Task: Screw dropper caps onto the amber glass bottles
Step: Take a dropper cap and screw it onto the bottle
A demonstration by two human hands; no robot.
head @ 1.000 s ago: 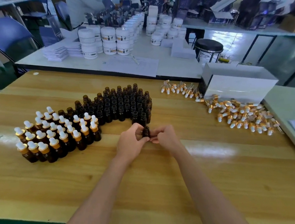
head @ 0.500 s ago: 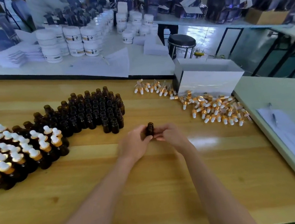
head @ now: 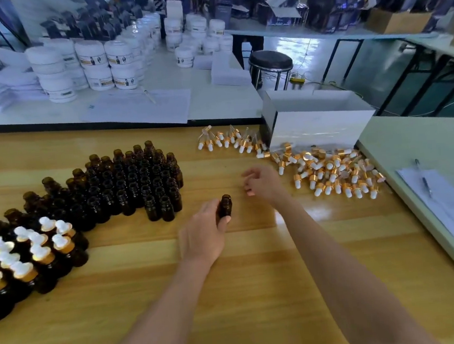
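Just right of the uncapped bottles point(head: 128, 186), the left hand point(head: 203, 238) is gripping an open amber bottle point(head: 225, 205); a stray knock could be toppling that cluster. The right hand point(head: 262, 183) is hovering empty, fingers loose, beside the dropper caps point(head: 330, 173), whose tangled pipettes risk snagging.

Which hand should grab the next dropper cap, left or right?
Probably right. The right hand looks empty and is nearest the loose dropper caps, while the left hand holds the uncapped bottle.
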